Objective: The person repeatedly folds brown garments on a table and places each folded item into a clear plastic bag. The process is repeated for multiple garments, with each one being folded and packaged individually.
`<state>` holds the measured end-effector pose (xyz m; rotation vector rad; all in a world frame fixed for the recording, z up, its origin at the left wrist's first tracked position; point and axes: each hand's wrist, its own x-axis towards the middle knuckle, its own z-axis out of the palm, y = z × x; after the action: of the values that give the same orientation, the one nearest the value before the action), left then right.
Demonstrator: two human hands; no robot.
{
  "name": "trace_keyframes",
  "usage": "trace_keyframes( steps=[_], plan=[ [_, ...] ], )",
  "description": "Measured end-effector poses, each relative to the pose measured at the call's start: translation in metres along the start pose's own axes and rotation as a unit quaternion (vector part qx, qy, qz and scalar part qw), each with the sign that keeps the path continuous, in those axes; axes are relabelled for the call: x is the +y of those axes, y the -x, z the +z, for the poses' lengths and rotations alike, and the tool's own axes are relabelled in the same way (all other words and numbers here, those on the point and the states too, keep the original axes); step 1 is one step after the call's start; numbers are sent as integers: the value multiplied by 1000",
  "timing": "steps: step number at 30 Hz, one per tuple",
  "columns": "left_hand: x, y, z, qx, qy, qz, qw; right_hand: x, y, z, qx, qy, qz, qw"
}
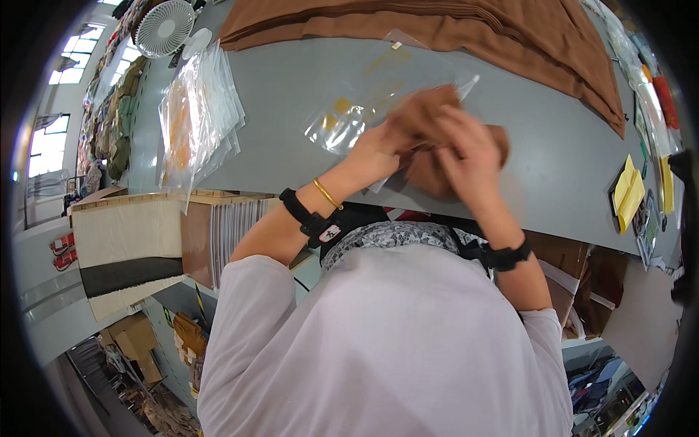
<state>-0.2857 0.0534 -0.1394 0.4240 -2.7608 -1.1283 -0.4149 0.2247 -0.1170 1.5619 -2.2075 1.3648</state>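
A bundled piece of brown fabric (428, 117) is between my hands above the front of the grey table, blurred by motion. My left hand (377, 154) grips its left side. On the right, my right hand (472, 155) has its fingers and thumb around a fold, and more brown cloth shows beyond the knuckles. A clear plastic bag (349, 123) with yellowish print lies flat just behind and left of the bundle; its right part is covered by the fabric and hands. Whether the bag touches the cloth I cannot tell.
Large brown fabric (437, 24) lies in layers along the table's (273, 82) far side. A stack of clear plastic bags (202, 114) is at left, overhanging the front edge, near a white fan (165, 28). Folded yellow paper (628, 191) lies at right.
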Motion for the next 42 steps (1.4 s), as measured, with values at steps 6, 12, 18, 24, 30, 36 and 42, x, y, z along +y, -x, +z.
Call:
trace_keyframes(
  steps=[6, 12, 18, 24, 30, 36, 42],
  plan=[
    [17, -2, -63, 80, -39, 31, 996, 5, 2, 42, -146, 171, -19, 974],
    [32, 3, -58, 30, -210, 159, 964, 4, -57, 71, -176, 311, -60, 932],
    [32, 66, -64, -64, -145, 154, 975, 27, -42, -4, -299, 88, -122, 942],
    [29, 48, 11, -50, -144, 230, 961, 44, -56, 39, -255, 131, -140, 948],
    [27, 39, 7, -103, -98, 21, 990, 17, -27, 37, -274, 119, -86, 951],
    [36, 69, 17, -81, -185, 112, 973, 8, -25, 68, -298, 211, -83, 927],
    [57, 79, -17, -136, -129, 203, 961, 16, -23, 42, -286, 154, -137, 936]
  ],
)
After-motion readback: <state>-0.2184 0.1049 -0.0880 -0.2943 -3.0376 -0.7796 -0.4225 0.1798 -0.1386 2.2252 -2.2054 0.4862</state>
